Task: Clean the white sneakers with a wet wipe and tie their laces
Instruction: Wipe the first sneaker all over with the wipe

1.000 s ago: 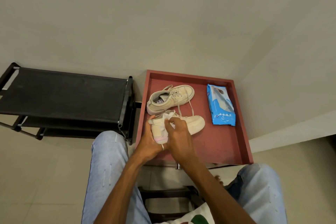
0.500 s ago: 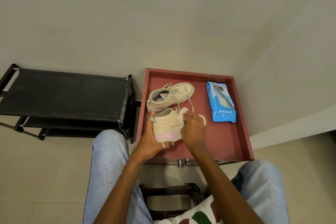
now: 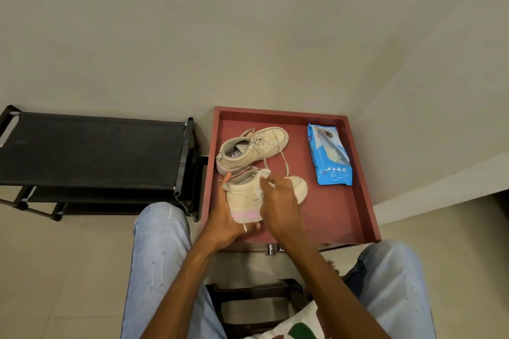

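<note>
Head view shows the near sneaker (image 3: pixel 242 197) low over the red tray (image 3: pixel 333 217), heel toward me. I read the left hand (image 3: pixel 227 219) as gripping its heel and sole. The right hand (image 3: pixel 279 198) pinches the wet wipe (image 3: pixel 265 173) against the collar.

Fault risks:
- The loose laces (image 3: pixel 283 164) of the far sneaker (image 3: pixel 254 148) trail just beside the right hand. A wide stroke may snag them and drag that shoe.
- A one-hand heel hold may let the near sneaker twist under wiping pressure.

The right hand covers the near sneaker's laces and mid-upper, so I cannot tell their state, nor whether its toe rests on the tray. The wipe pack (image 3: pixel 330 155) lies well apart, at right.
</note>
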`<state>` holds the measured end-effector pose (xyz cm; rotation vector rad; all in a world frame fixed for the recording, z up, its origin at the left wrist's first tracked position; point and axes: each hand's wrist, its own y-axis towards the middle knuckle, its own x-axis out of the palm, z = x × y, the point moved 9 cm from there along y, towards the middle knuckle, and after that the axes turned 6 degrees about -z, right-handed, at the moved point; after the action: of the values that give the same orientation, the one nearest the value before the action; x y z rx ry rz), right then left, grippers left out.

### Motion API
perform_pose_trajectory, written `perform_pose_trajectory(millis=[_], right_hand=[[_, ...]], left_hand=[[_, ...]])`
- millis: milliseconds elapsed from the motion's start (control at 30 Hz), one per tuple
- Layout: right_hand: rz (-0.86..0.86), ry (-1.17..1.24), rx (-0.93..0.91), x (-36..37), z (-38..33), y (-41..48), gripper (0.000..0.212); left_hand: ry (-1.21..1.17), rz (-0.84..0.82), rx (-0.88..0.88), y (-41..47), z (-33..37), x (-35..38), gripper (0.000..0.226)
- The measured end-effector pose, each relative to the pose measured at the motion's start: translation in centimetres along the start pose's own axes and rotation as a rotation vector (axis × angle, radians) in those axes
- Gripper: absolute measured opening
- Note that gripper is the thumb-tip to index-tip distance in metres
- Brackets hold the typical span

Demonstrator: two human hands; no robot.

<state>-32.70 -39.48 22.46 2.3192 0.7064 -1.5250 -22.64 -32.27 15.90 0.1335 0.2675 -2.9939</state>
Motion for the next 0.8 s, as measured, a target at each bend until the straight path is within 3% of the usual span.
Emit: perform_pose_trajectory(millis=[67,233,367,433,667,800], right_hand=[[0.012,-0.015,-0.132,-0.1,0.1,-0.6,0.042],[0.028,-0.051,0.145,-0.5,3.9,-0.1,0.043],[-0.001,0.023,-0.142,-0.2,-1.4,-0.9,0.040],[-0.016,-0.003,-0.179,-0.1,-0.4,-1.2,0.038],[-0.004,-0.213,0.100,-0.9,6.9,-0.5,0.045],[0.027,-0.143,0.201,-0.7,7.3,-0.7,0.041]], left_hand=[[0.022,-0.003,0.005,0.1,-0.2,0.0,0.131],[0.048,-0.023,-0.020,0.0,-0.4,0.1,0.137],[0.028,-0.018,0.006,0.1,-0.1,0.2,0.130],[0.019,-0.021,0.006,0.1,-0.3,0.1,0.133],[0.063,-0.041,-0.065,0.0,-1.2,-0.1,0.144],[0.103,-0.042,-0.046,0.0,-0.9,-0.1,0.140]])
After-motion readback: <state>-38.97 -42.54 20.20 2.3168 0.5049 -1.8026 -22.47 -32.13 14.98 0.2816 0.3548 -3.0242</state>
